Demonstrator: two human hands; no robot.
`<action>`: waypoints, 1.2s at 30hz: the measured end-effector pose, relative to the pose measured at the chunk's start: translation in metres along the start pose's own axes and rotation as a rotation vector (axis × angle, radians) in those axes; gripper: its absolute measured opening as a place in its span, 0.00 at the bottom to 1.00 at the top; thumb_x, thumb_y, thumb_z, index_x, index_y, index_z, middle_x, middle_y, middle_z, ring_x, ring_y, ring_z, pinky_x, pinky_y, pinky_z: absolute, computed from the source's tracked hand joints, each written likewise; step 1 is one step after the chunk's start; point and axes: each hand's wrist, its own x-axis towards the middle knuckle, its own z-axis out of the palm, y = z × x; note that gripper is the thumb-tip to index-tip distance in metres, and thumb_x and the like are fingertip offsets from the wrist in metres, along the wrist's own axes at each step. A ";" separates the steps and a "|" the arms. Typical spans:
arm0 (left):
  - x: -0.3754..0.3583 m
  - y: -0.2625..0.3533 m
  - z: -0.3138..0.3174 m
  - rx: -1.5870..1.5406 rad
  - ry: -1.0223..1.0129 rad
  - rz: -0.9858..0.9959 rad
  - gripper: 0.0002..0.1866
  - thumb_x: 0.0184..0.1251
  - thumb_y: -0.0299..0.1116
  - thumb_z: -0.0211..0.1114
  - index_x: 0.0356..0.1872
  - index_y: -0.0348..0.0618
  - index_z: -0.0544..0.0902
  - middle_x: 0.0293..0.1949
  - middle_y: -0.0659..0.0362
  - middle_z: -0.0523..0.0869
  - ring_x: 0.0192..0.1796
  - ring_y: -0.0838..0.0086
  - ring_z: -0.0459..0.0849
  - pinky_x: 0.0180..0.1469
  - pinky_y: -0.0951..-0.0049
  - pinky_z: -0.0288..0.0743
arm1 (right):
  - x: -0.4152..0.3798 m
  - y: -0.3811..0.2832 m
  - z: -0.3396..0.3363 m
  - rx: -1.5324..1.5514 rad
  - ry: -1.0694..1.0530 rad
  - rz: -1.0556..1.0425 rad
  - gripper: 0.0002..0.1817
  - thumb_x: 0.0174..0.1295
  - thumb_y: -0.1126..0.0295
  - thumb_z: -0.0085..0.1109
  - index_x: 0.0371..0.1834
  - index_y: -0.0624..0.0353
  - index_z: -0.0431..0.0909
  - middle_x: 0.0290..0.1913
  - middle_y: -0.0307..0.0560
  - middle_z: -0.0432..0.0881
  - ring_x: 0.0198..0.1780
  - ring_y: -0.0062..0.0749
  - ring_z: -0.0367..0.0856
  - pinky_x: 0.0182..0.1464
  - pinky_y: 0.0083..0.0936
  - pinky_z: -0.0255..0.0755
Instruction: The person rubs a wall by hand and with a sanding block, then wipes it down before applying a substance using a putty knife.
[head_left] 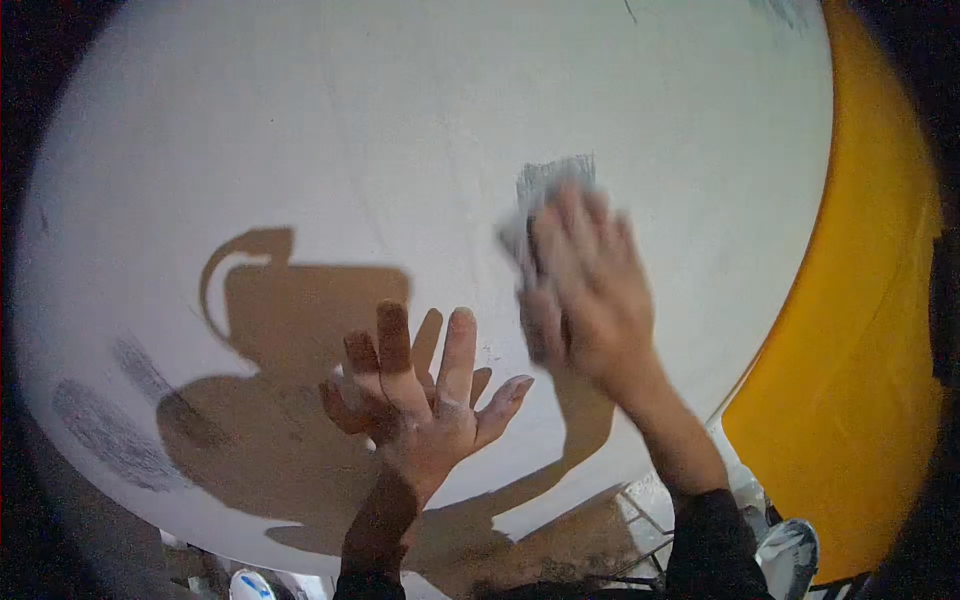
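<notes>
A large white panel with a curved edge [450, 130] fills most of the view. My right hand [595, 275], smeared by motion, lies over a grey piece of what looks like sandpaper [513, 240] and presses it against the panel. Just above its fingers a dark grey scuffed patch [545, 172] marks the white surface. Lower and to the left, my left hand [425, 400] is open, its fingers spread and nothing in them, close in front of the panel.
More grey scuff marks [110, 430] show at the panel's lower left. Shadows of my head and arms fall across its lower half. A yellow-orange surface [850, 400] borders it on the right. At the bottom are a white container with blue inside [252, 586] and a smeared, rounded container [790, 555].
</notes>
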 end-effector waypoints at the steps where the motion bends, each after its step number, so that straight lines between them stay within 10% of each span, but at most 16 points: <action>1: 0.006 0.001 -0.005 0.019 0.037 0.023 0.42 0.53 0.58 0.63 0.60 0.34 0.66 0.62 0.31 0.51 0.68 0.34 0.45 0.63 0.32 0.39 | 0.017 0.004 -0.003 -0.054 0.074 -0.002 0.26 0.55 0.66 0.61 0.59 0.61 0.71 0.63 0.57 0.69 0.64 0.55 0.66 0.61 0.47 0.62; 12: 0.010 0.011 0.000 0.101 0.109 0.041 0.43 0.52 0.63 0.60 0.59 0.35 0.68 0.62 0.34 0.54 0.66 0.36 0.46 0.64 0.34 0.39 | 0.013 -0.005 -0.002 -0.002 0.056 0.100 0.25 0.58 0.68 0.56 0.60 0.66 0.68 0.64 0.62 0.66 0.65 0.58 0.64 0.63 0.48 0.60; 14: 0.010 0.012 0.001 0.049 0.162 -0.041 0.39 0.58 0.67 0.51 0.66 0.55 0.63 0.68 0.41 0.55 0.68 0.42 0.50 0.62 0.33 0.37 | -0.008 -0.013 -0.003 0.022 0.038 0.134 0.26 0.57 0.67 0.57 0.59 0.65 0.68 0.64 0.60 0.66 0.64 0.57 0.65 0.63 0.48 0.60; 24: 0.000 0.014 0.012 -0.037 0.094 -0.080 0.39 0.58 0.66 0.51 0.66 0.54 0.62 0.67 0.39 0.54 0.69 0.43 0.51 0.63 0.34 0.35 | -0.019 -0.002 0.007 0.020 0.077 0.125 0.27 0.57 0.70 0.56 0.62 0.61 0.67 0.65 0.55 0.66 0.66 0.52 0.64 0.65 0.45 0.59; 26: 0.007 0.013 0.009 -0.013 0.223 0.029 0.48 0.52 0.63 0.60 0.66 0.36 0.59 0.64 0.32 0.50 0.67 0.36 0.49 0.66 0.35 0.38 | -0.049 -0.025 0.007 0.103 -0.081 0.024 0.28 0.55 0.70 0.57 0.61 0.60 0.68 0.64 0.54 0.67 0.65 0.50 0.66 0.65 0.43 0.60; 29: -0.003 -0.016 0.005 -0.099 0.276 0.097 0.50 0.53 0.63 0.59 0.67 0.36 0.55 0.64 0.31 0.48 0.68 0.34 0.47 0.65 0.34 0.37 | -0.019 -0.009 0.006 0.153 -0.073 -0.113 0.27 0.53 0.71 0.59 0.59 0.62 0.69 0.62 0.61 0.69 0.65 0.55 0.65 0.64 0.49 0.59; 33: -0.009 -0.005 0.015 -0.074 0.225 0.036 0.50 0.53 0.64 0.58 0.67 0.35 0.53 0.63 0.28 0.48 0.68 0.33 0.46 0.65 0.34 0.35 | 0.005 -0.008 0.004 0.013 0.089 0.146 0.28 0.54 0.70 0.58 0.61 0.59 0.68 0.64 0.52 0.68 0.66 0.48 0.65 0.65 0.44 0.60; 36: -0.008 0.000 0.019 -0.040 0.223 -0.035 0.44 0.56 0.71 0.47 0.67 0.52 0.58 0.66 0.35 0.54 0.69 0.39 0.45 0.62 0.32 0.31 | -0.045 -0.023 0.015 0.179 -0.227 -0.198 0.28 0.53 0.64 0.61 0.61 0.51 0.70 0.65 0.45 0.68 0.66 0.36 0.65 0.67 0.40 0.59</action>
